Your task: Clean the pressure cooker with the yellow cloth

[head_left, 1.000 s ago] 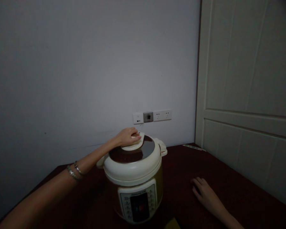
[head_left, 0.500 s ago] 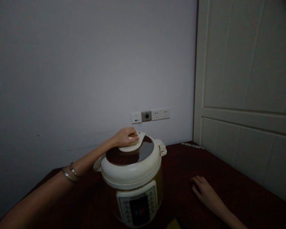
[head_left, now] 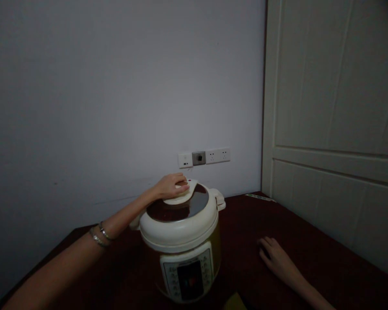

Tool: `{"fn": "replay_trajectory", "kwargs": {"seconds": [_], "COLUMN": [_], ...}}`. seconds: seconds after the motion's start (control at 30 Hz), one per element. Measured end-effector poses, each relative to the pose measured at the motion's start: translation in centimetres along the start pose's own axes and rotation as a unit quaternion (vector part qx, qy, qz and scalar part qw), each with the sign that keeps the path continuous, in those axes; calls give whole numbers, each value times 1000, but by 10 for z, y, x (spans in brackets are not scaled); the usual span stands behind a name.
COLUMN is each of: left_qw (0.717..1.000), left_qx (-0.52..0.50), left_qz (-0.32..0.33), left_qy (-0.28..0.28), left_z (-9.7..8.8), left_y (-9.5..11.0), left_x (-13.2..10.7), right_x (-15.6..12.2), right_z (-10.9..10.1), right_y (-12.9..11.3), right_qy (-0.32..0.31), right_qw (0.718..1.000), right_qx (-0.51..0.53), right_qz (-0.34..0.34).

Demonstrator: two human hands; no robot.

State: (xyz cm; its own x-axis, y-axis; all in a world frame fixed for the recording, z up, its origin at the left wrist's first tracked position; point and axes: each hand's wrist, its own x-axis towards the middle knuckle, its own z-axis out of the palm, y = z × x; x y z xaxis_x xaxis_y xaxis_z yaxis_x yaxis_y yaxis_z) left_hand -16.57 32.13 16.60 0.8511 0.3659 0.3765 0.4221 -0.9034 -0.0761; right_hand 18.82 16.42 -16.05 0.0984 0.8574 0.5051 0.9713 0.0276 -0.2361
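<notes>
So the electric pressure cooker [head_left: 177, 236] is sitting upright on a dark red tabletop [head_left: 242, 232], a bit past six o'clock if you're treating the whole view as a clock. The left hand [head_left: 172, 186] is coming in from around eight o'clock and is grasping the cream lid handle [head_left: 179, 199], fingers curling over the top and thumb lying along the near side. The lid [head_left: 198, 206] is sitting on the cooker. Two bracelets [head_left: 98, 237] are hanging on that left forearm.

The right hand [head_left: 276, 255] is resting palm-down between four and five o'clock, well apart from the cooker. Its grip is released, fingers just bending loosely on the table.

On the cooker itself, the control panel [head_left: 187, 277] is facing six o'clock, its dark display showing a faint reddish patch, and a side handle [head_left: 220, 201] is sticking out at two. Over on the wall [head_left: 123, 86], a row of outlets [head_left: 217, 155] is running at about one o'clock from the cooker. A thin printed strip [head_left: 260, 197] is lying out at four, and something yellowish [head_left: 235, 302] is poking in just past five, too cut off to identify.
</notes>
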Motion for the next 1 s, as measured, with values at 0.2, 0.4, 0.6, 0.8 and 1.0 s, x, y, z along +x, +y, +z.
{"fn": "replay_trajectory", "kwargs": {"seconds": [0.2, 0.4, 0.6, 0.8, 1.0], "left_qw": [999, 997, 1000, 953, 660], "left_qx": [40, 61, 12, -239, -443], "left_qz": [5, 20, -23, -145, -368], "left_qy": [-9, -36, 0, 116, 482], "left_z": [-4, -12, -10, -19, 5], "left_y": [5, 10, 11, -20, -88], "left_x": [-4, -6, -8, -20, -109], "right_x": [2, 4, 4, 5, 6], "right_z": [-2, -6, -8, -8, -6], "right_y": [-2, -7, -9, -11, -7], "right_qy": [4, 6, 22, 16, 4], "right_qw": [1000, 1000, 1000, 1000, 1000], "right_qx": [6, 8, 13, 2, 16], "right_qz": [0, -8, -13, -14, -21]}}
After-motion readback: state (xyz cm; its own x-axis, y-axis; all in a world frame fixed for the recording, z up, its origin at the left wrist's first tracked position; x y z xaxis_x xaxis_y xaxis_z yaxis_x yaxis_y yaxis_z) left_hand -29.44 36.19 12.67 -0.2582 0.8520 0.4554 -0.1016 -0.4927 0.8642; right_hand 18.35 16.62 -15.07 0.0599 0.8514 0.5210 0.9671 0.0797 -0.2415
